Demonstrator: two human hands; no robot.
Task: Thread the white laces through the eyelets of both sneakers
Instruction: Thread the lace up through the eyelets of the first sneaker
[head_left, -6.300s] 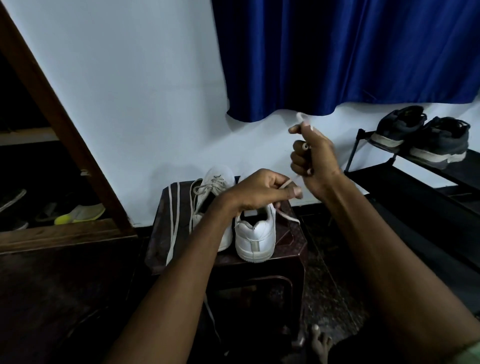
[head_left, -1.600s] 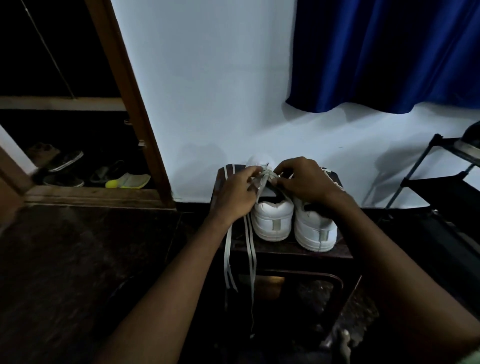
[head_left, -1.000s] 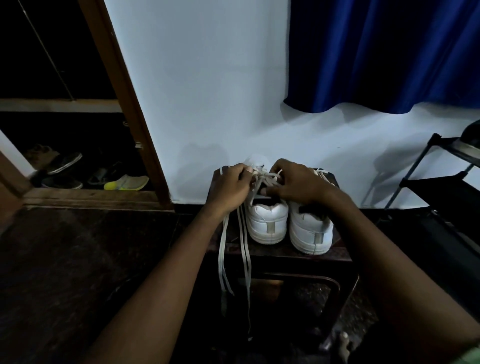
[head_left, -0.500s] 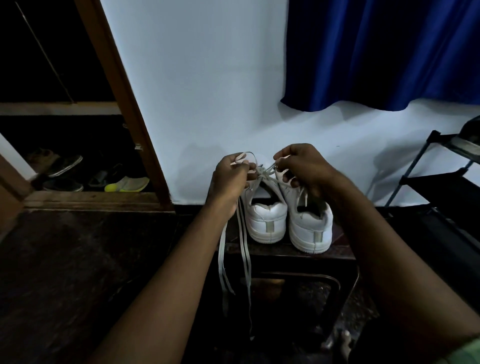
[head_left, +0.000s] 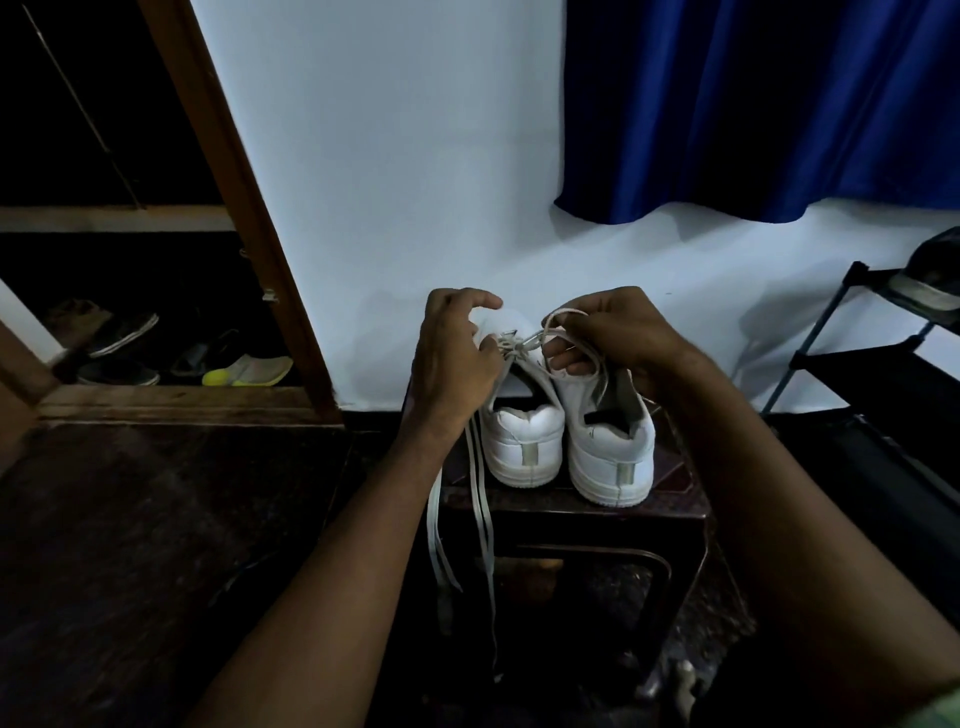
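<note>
Change noted, left to right. Left hand (head_left: 457, 358): half a second before, it pinched a lace loop raised above the left sneaker (head_left: 524, 441); at this moment it had let that loop go, index finger lifted free, the remaining fingers curled against the lace crossing at the shoe's top. Whether its grip closed on the lace could not be told. Right hand (head_left: 618, 338): it had taken the loop (head_left: 563, 338) over and pinched it between thumb and fingers, drawn out above the right sneaker (head_left: 610, 457).

Reading: the loop passed from one hand to the other, which suggested the top of the left sneaker's lacing was being tightened or knotted. The right sneaker's eyelets were hidden behind the hand.

Count:
- White sneakers: two, side by side, heels toward the camera, on a small dark stool serving as counter (head_left: 675, 499).
- Hanging lace strands (head_left: 483, 519): about three, draped over the counter's left front edge; exact number unclear.
- Hands: two.
- Shoes in the dark recess (head_left: 244, 369) at far left: several, indistinct.
- Blue curtain (head_left: 753, 104): one.
- Black shoe rack (head_left: 831, 358) at far right: one, bearing at least one dark shoe.
</note>
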